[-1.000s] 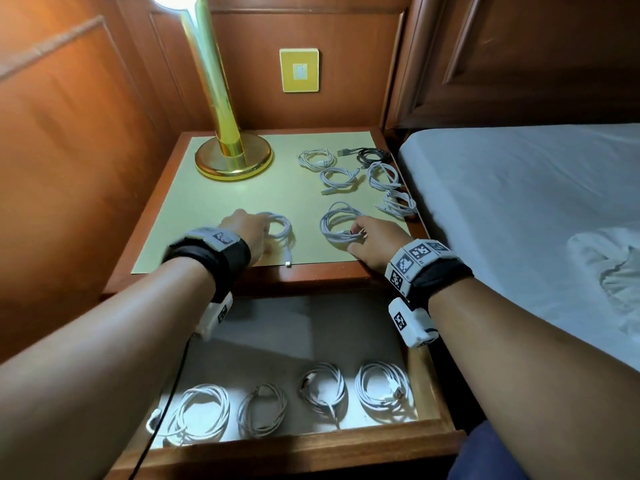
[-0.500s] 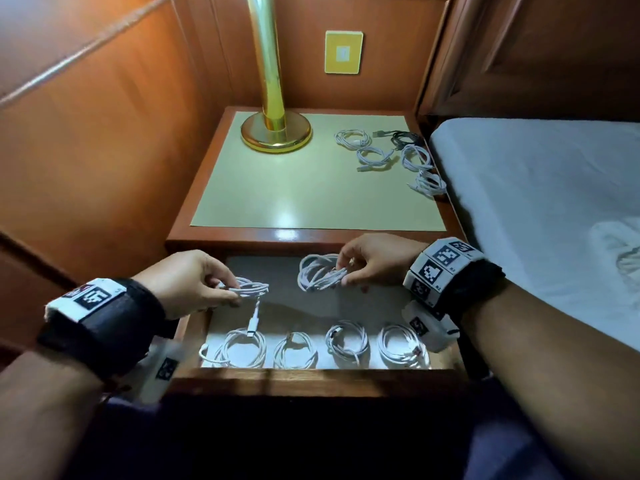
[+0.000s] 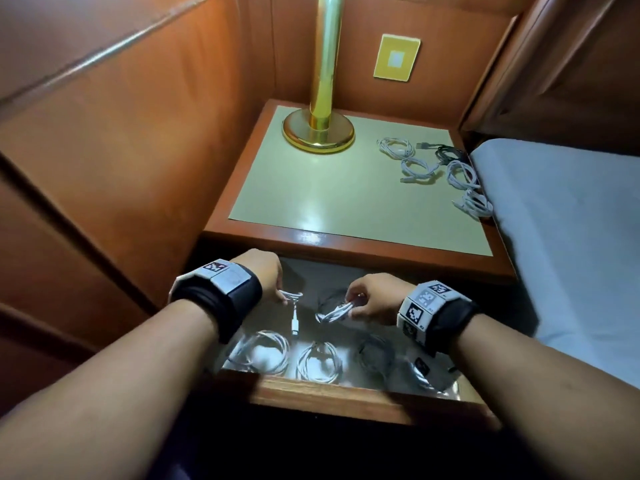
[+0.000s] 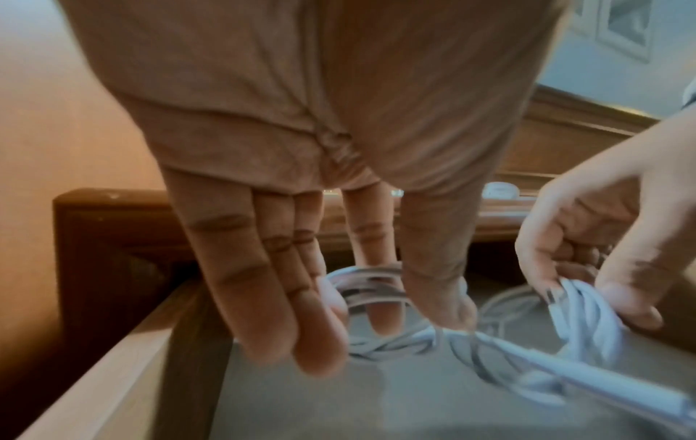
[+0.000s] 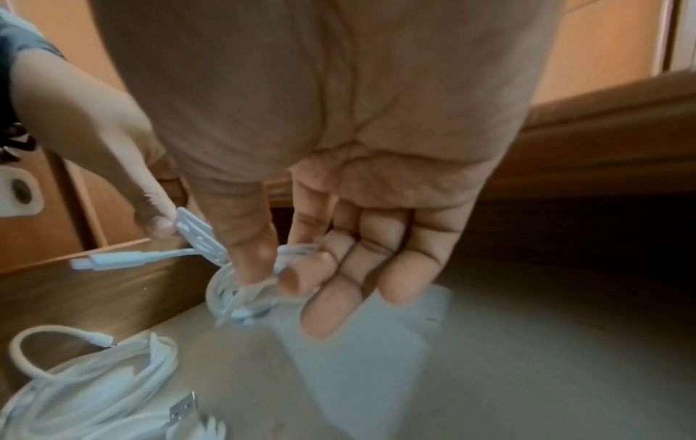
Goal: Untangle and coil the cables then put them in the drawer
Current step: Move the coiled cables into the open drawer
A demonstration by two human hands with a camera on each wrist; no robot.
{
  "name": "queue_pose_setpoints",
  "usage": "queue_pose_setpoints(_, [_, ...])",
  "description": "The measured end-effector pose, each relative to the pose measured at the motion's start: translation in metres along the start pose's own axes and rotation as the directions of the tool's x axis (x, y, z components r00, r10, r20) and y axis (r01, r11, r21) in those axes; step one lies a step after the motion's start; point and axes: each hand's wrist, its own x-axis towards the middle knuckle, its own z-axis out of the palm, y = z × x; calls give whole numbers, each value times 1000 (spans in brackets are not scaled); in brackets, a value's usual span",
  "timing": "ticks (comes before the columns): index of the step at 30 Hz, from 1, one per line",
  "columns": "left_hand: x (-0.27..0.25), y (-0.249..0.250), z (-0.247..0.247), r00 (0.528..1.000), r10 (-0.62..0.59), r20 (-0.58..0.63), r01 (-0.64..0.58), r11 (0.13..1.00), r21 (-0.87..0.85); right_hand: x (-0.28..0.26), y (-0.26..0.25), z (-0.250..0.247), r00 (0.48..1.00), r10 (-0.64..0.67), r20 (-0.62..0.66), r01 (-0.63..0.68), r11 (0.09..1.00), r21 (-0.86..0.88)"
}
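1. Cables: two white coils are held above the open drawer (image 3: 363,398). No brand, label or readable writing shows on any cable; the wrist bands (image 3: 429,304) carry only black-and-white square marker patterns.
2. Left hand (image 3: 265,271): reaches down into the drawer's left half, fingers pointing downward. Fingertips (image 4: 320,351) and thumb pinch the left coil (image 3: 291,295); its connector end (image 3: 295,327) hangs free below.
3. Right hand (image 3: 375,296): positioned over the drawer's middle, fingers curled. Thumb and fingers (image 5: 297,274) pinch the right coil (image 3: 334,313), which droops toward the drawer floor.
4. Drawer contents: further coiled cables lie in a row along the front, two white ones (image 3: 266,351) at left and shadowed ones (image 3: 375,356) at right.
5. Nightstand top (image 3: 311,199): several white coils (image 3: 415,168) and one black cable (image 3: 448,152) lie at the rear right, near the bed (image 3: 571,220); a brass lamp (image 3: 318,129) stands at the rear.
6. Change versus the frame half a second ago: both hands are lower and deeper inside the drawer, and both coils have descended with them. One second ago, both coils lay on the nightstand top under the hands.
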Motion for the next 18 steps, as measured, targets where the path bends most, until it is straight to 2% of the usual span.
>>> queue_pose_setpoints(2, [15, -4, 6, 999, -52, -4, 53, 998, 25, 8, -1, 5, 997, -26, -77, 26, 1000, -4])
queue_pose_setpoints(5, [26, -8, 16, 996, -89, -16, 90, 993, 80, 20, -3, 15, 994, -24, -105, 24, 1000, -5])
queue_pose_setpoints(8, [33, -8, 25, 993, -111, -27, 113, 988, 106, 27, -6, 24, 996, -13, -84, 12, 1000, -11])
queue_pose_setpoints(13, [34, -5, 36, 991, -126, 46, 115, 972, 203, 29, -4, 38, 1000, -16, 20, 17, 997, -78])
queue_pose_setpoints(18, [33, -10, 43, 979, -147, 142, 103, 955, 278, 21, -5, 35, 1000, -1, 9, 1, 997, -82])
